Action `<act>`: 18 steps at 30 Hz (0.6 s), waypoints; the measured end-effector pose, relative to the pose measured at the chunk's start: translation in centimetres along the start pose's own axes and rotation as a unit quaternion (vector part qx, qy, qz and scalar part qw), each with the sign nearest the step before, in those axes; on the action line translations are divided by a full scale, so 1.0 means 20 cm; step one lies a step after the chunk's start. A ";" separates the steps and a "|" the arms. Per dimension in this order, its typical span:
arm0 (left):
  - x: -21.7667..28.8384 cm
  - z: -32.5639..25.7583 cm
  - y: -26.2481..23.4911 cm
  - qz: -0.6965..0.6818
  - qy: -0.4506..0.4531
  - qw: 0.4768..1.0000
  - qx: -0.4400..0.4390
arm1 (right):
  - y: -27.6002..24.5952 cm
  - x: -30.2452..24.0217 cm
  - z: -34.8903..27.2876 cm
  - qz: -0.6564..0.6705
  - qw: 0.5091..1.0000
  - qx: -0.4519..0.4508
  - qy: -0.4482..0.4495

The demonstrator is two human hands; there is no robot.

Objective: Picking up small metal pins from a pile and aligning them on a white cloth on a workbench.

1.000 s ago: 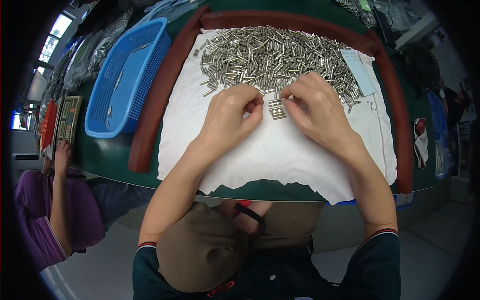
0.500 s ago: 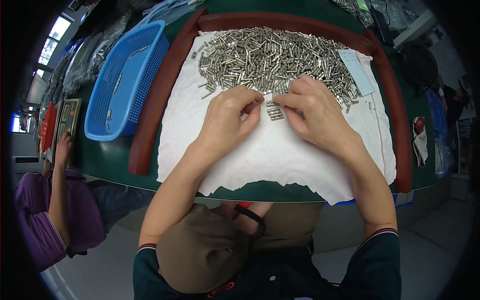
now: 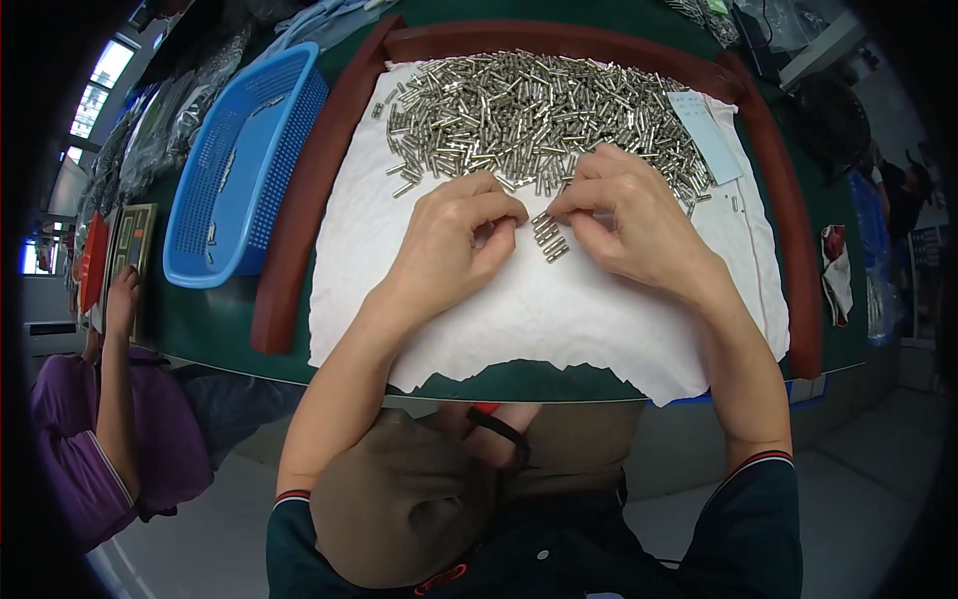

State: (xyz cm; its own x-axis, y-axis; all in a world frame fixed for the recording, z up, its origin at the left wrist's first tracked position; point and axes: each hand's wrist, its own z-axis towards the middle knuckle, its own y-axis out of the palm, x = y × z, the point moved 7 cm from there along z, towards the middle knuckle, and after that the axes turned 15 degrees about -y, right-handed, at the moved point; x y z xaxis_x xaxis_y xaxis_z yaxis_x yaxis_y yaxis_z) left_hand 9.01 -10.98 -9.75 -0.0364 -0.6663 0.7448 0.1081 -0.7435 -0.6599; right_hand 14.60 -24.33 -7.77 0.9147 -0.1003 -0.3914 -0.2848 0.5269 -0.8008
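A short row of small silvery metal pins [image 3: 552,243] lies slantwise on the white cloth [image 3: 479,309], between my two hands. My right hand [image 3: 634,228] has its fingertips drawn together at the upper end of that row, touching the topmost pin. Left of the row, my left hand [image 3: 444,235] is curled, thumb and fingers closed near each other; whatever its fingertips may hold is hidden. Just beyond both hands spreads a large heap of the same metal pins [image 3: 529,110].
Dark red wooden bars [image 3: 559,42] frame the cloth on three sides. At the left stands a blue perforated basket [image 3: 190,265] with a few pins inside. A pale blue paper slip [image 3: 707,140] rests on the heap's right side. A co-worker in purple [image 3: 150,439] sits at left.
The row of pins has turned from a compact, nearly level block to a slanted line reaching nearer to me. My hands have barely moved.
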 end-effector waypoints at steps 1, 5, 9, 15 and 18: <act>0.00 0.00 0.00 -0.004 -0.010 1.000 0.001 | -0.01 0.00 0.00 -0.005 1.000 0.012 -0.008; 0.01 0.00 0.00 0.013 0.006 1.000 0.005 | -0.04 0.02 0.00 -0.009 1.000 -0.003 -0.004; -0.01 -0.01 0.01 0.008 -0.003 1.000 0.009 | -0.02 0.05 0.00 0.057 0.993 -0.076 0.068; 0.00 0.00 0.02 0.012 0.000 1.000 -0.002 | 0.03 0.02 -0.02 0.041 0.992 -0.108 0.048; 0.00 0.00 0.02 0.015 0.006 1.000 0.001 | 0.04 0.03 -0.02 0.028 0.994 -0.096 0.034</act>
State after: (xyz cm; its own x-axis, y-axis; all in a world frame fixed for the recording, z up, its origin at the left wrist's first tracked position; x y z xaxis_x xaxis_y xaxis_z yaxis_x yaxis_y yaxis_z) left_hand 9.01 -11.22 -9.95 -0.0450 -0.6893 0.7231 0.1116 -0.7227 -0.6821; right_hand 14.73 -24.23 -8.77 0.8764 -0.1363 -0.4618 -0.3894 0.3634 -0.8463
